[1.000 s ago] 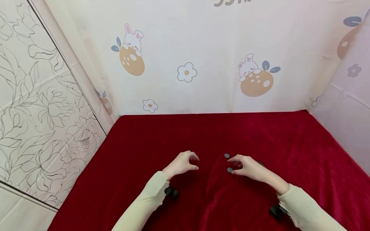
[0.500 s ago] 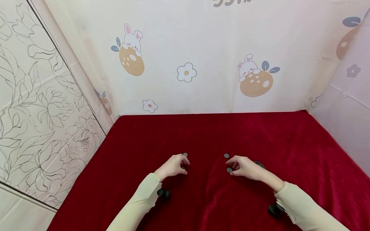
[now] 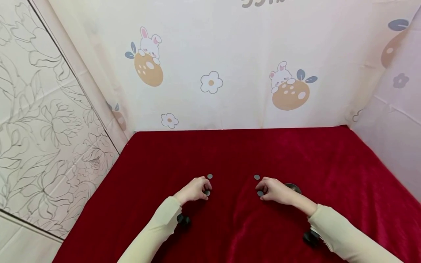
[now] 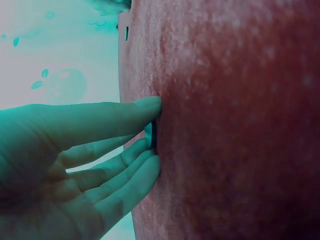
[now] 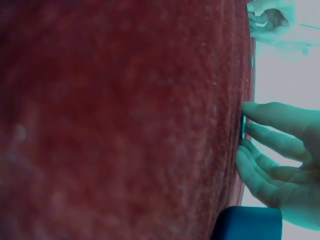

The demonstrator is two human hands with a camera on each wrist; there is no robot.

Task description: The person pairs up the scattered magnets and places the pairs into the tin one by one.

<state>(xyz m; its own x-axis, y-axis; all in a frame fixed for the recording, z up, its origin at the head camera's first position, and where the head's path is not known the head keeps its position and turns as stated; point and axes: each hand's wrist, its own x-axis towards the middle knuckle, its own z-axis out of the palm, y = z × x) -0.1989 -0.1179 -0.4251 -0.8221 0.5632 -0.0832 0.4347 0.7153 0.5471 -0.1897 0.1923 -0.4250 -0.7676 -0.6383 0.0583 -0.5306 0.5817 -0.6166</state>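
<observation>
The left hand (image 3: 194, 189) and the right hand (image 3: 275, 190) bend their fingers around the near-left grey round flat disc (image 3: 207, 193) and the near-right grey round flat disc (image 3: 260, 193); whether they grip, I cannot tell. Fingertips might slip or catch the soft red velvet cloth (image 3: 236, 153), because the discs are thin. The far-left disc (image 3: 209, 176) and far-right disc (image 3: 257, 177) lie near enough to be knocked. Behind the right wrist, a dark shiny round dish (image 3: 293, 187), partly hidden, might obstruct it.

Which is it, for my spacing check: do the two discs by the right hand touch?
Apart: the head view shows red cloth between the far disc and near disc.
</observation>
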